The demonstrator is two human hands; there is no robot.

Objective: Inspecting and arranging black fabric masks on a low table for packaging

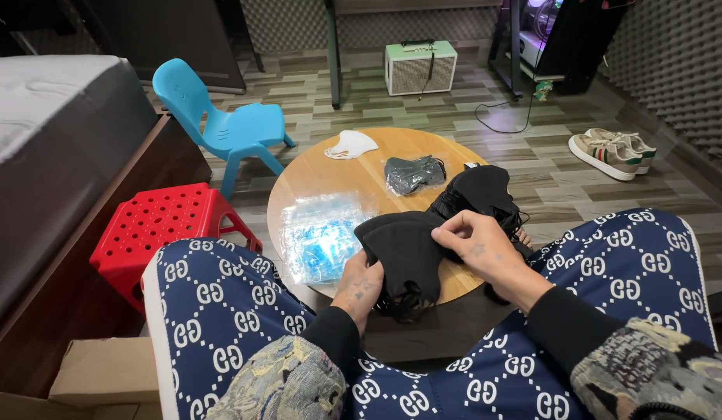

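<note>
Both hands hold a black cloth face mask (403,249) over the near edge of a round wooden table (330,175). My left hand (359,284) grips its lower edge from below, and my right hand (477,245) pinches its upper right corner. A pile of more black masks (477,193) lies just behind my right hand. On the table also lie a clear bag of blue masks (322,233), a clear bag of dark masks (411,173) and a single white mask (350,145).
My knees in blue patterned trousers (221,303) frame the table. A red plastic stool (155,229) and blue chair (229,128) stand left, beside a bed (42,132). A white box-shaped speaker (420,66), cables and a pair of shoes (613,152) sit on the floor beyond. Cardboard boxes (96,373) are at lower left.
</note>
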